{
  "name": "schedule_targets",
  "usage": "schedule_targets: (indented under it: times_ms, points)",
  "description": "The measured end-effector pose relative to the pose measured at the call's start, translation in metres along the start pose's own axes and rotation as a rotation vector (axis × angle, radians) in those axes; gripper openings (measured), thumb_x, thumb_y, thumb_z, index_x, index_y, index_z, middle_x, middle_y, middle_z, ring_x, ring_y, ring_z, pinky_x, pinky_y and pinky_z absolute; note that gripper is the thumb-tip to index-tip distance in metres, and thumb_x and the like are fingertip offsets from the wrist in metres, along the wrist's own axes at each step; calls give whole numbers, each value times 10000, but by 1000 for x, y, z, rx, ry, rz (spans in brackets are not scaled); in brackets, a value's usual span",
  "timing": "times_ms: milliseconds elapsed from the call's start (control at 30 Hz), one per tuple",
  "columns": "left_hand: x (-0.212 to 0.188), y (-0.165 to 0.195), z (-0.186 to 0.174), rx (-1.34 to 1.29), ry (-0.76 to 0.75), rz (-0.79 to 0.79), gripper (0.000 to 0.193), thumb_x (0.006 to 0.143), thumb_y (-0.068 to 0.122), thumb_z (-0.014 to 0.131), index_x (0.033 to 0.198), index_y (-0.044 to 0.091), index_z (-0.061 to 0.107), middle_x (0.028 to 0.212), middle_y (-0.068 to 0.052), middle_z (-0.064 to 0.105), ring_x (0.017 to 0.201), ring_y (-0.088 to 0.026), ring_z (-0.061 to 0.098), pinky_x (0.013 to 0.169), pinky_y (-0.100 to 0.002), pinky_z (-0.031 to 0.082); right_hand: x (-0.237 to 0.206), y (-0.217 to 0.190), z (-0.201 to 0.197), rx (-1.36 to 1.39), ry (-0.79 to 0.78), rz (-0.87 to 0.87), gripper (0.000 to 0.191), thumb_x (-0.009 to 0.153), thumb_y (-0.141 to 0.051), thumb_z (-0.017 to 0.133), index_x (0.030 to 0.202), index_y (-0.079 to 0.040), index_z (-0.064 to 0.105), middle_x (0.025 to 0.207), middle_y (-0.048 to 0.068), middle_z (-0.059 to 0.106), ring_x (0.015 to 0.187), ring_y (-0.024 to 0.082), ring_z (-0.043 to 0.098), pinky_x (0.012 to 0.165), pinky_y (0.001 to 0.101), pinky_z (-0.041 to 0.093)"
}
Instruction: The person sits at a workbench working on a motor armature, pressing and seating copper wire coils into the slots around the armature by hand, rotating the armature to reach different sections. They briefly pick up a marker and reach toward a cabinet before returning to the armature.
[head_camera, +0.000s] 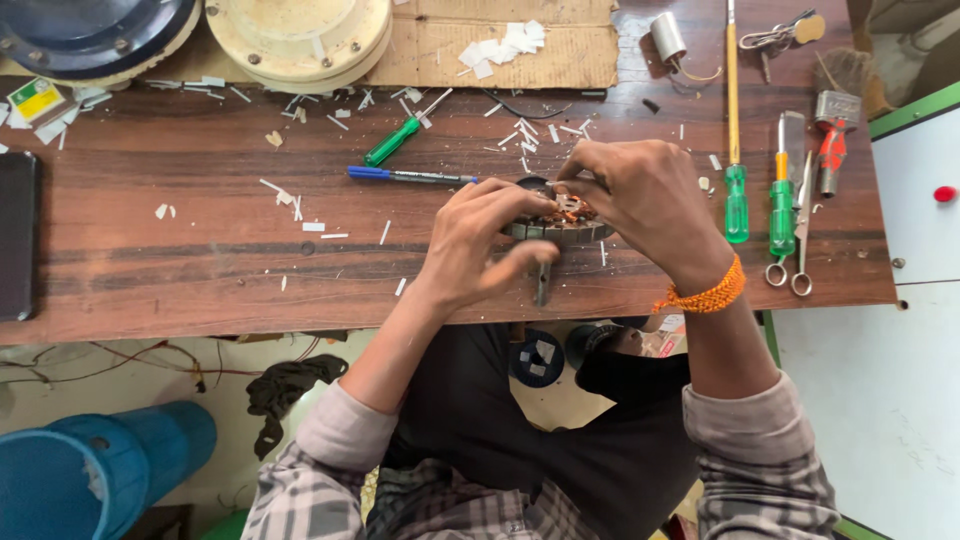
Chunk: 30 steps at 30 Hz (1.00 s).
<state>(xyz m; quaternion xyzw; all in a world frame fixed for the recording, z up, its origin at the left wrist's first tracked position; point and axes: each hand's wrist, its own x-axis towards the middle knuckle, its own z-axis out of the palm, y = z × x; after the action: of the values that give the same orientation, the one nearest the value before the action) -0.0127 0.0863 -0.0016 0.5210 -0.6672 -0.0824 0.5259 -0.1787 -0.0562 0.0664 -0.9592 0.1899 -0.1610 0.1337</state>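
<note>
Gripping motor stator (560, 228) between both hands, left hand (480, 240), right hand (640, 195)

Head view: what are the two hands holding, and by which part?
Both hold a round motor stator with copper windings: left hand grips its near-left rim, right hand pinches at the windings on top.

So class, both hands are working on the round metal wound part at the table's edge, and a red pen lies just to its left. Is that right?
Not quite. In the head view the pen is blue, not red. The rest holds: the left hand and right hand are both on the round wound part at the table edge.
</note>
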Motion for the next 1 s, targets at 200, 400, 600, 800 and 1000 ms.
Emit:
schedule_targets:
  times_ms: [200, 400, 600, 800, 1000]
  points:
    - [32, -1, 10, -119, -28, -495, 368, 886, 419, 789, 972, 68, 715, 845, -45, 770, 768, -152, 759, 707, -309, 582, -1, 0, 6, -37, 138, 64, 239, 906, -278, 835, 945, -65, 734, 733, 81, 701, 620, 207, 673, 571, 355, 490]
    - [53, -22, 2, -286, -403, -712, 274, 858, 238, 695, 1073, 74, 739, 763, -50, 698, 649, -155, 633, 583, -372, 525, -15, -17, 1, 125, 173, 234, 182, 926, -212, 834, 965, -57, 747, 790, 67, 733, 604, 126, 651, 555, 304, 477]
    - [41, -48, -7, -531, -361, -395, 220, 902, 154, 780, 1101, 61, 769, 998, -12, 787, 941, -86, 737, 842, -292, 610, -40, -56, 5, 288, 158, 395, 183, 896, -142, 835, 1022, -34, 758, 713, 108, 684, 568, 174, 581, 542, 324, 437]
    - [37, -59, -7, -507, -378, -319, 199, 900, 127, 784, 1086, 61, 803, 984, -21, 780, 920, -95, 715, 842, -302, 612, -65, -78, 38, 321, 287, 364, 139, 912, -90, 797, 998, -15, 719, 790, 111, 712, 620, 173, 657, 576, 320, 486]
    - [39, -46, -14, -423, -332, -220, 154, 954, 166, 766, 1083, 87, 798, 986, -13, 771, 899, -93, 710, 769, -279, 592, -87, -66, 90, 330, 372, 312, 122, 898, 0, 720, 1019, -8, 703, 862, 154, 714, 715, 252, 693, 626, 341, 509]
